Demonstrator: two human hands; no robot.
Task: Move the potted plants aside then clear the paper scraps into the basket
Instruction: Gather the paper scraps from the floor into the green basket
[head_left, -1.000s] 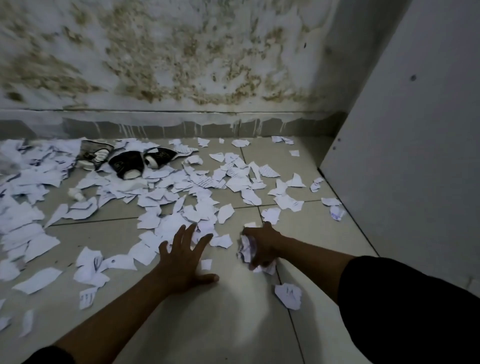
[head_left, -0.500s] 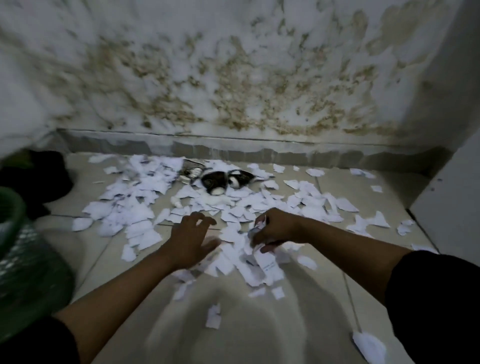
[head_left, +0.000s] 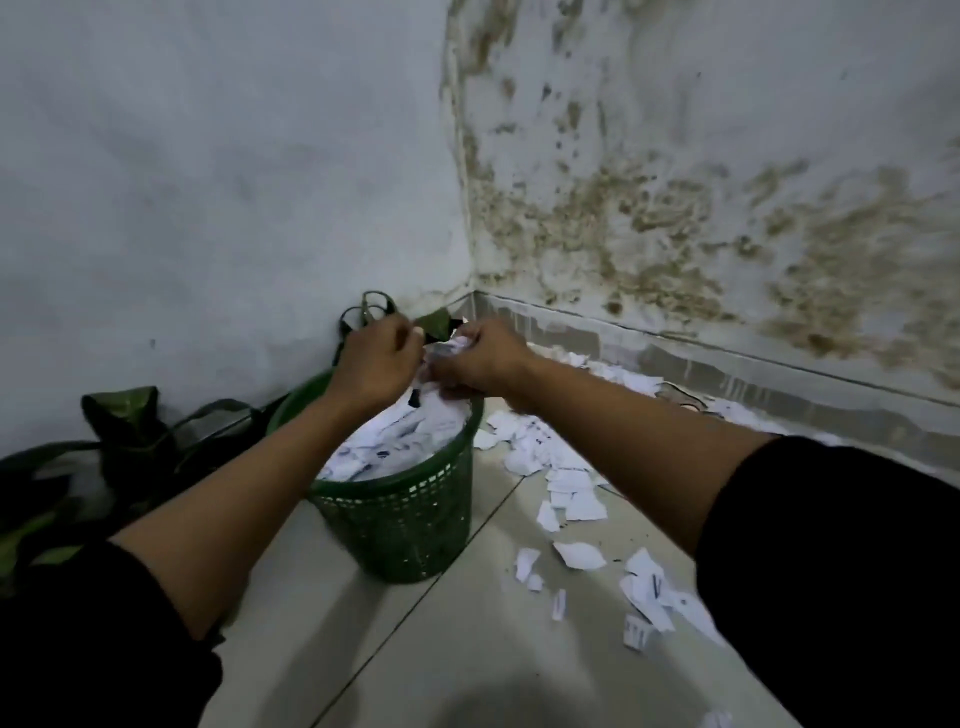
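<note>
While over the green basket (head_left: 400, 525), both hands, left hand (head_left: 375, 358) and right hand (head_left: 475, 356), gripped a wad of paper scraps (head_left: 451, 347). Basket nearly full; plants (head_left: 130, 431) set aside; many floor scraps (head_left: 571, 493) left.

Stained, mould-blotched wall (head_left: 701, 218) above pale tiled floor (head_left: 457, 649)

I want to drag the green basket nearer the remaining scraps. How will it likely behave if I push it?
The green basket looks like thin perforated plastic holding only paper scraps, so it is probably light. It narrows toward its base, so a push near the rim might tip it. On the smooth tiled floor it would likely slide easily.
</note>
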